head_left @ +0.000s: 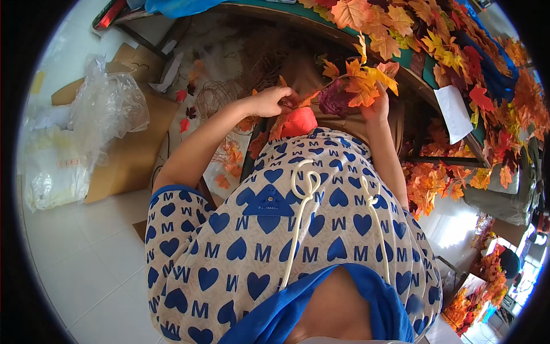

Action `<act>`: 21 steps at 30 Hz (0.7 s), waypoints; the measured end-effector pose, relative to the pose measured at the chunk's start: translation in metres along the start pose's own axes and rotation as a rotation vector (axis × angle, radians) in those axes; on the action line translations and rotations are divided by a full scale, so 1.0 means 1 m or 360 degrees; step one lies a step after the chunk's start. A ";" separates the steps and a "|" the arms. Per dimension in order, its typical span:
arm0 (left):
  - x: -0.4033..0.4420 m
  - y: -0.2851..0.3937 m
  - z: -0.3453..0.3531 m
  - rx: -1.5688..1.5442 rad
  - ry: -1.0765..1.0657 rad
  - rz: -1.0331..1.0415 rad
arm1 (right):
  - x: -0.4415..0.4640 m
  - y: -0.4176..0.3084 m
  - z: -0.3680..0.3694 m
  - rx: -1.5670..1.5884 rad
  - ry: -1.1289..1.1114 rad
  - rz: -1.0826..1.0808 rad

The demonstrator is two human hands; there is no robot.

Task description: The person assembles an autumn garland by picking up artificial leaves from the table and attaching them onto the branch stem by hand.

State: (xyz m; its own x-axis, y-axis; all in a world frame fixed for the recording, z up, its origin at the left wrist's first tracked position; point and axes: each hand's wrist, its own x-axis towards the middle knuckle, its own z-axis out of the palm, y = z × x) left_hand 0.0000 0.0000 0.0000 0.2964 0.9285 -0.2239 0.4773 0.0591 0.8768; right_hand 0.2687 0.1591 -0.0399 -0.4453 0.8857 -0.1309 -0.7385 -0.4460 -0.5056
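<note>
Artificial maple-leaf strand in orange, yellow and burgundy (361, 89) spans the space over the lap, between both bare hands. The left hand (272, 102), fingers curled, appears to pinch its left part; the right hand (376, 106) grips beside the yellow leaf (387, 81). Light, even tension would probably keep the leaves from tangling. Its long axis runs crosswise, rising slightly rightward, with leaf tips mostly pointing right. Beyond stands a green-topped table (286, 8).

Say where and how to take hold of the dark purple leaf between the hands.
Pinch the dark purple leaf by its near edge, coming from the shirt side. It looks broad and thin, so a light grip should do; that edge seems free, while orange leaves crowd its right side, toward the right hand.
</note>
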 end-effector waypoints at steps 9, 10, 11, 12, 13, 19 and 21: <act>-0.006 0.003 -0.009 0.0118 -0.0042 -0.0040 | 0.002 0.008 0.002 -0.0022 -0.0013 -0.0006; -0.006 0.001 -0.009 0.0139 -0.0018 -0.0040 | 0.000 0.007 0.003 -0.0001 -0.0001 0.0016; -0.006 -0.001 -0.010 0.0160 0.0008 -0.0038 | -0.001 0.007 0.004 0.0019 0.0010 0.0036; -0.006 0.000 -0.010 0.0159 0.0005 -0.0031 | -0.003 0.006 0.007 0.0015 0.0012 0.0030; -0.008 0.001 -0.012 0.0181 0.0050 -0.0021 | -0.005 0.006 0.010 0.0023 0.0031 0.0016; -0.004 -0.008 -0.023 0.0343 0.0120 -0.0152 | 0.002 0.009 0.002 -0.0147 0.0133 -0.0076; -0.004 -0.014 -0.024 0.0311 0.0283 -0.0175 | 0.003 0.008 0.003 -0.0155 0.0155 -0.0121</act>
State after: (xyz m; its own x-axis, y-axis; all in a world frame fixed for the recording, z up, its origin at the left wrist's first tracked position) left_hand -0.0279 0.0043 -0.0010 0.0925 0.9711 -0.2200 0.6540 0.1073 0.7488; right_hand 0.2598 0.1578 -0.0416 -0.3352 0.9269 -0.1690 -0.7135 -0.3669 -0.5970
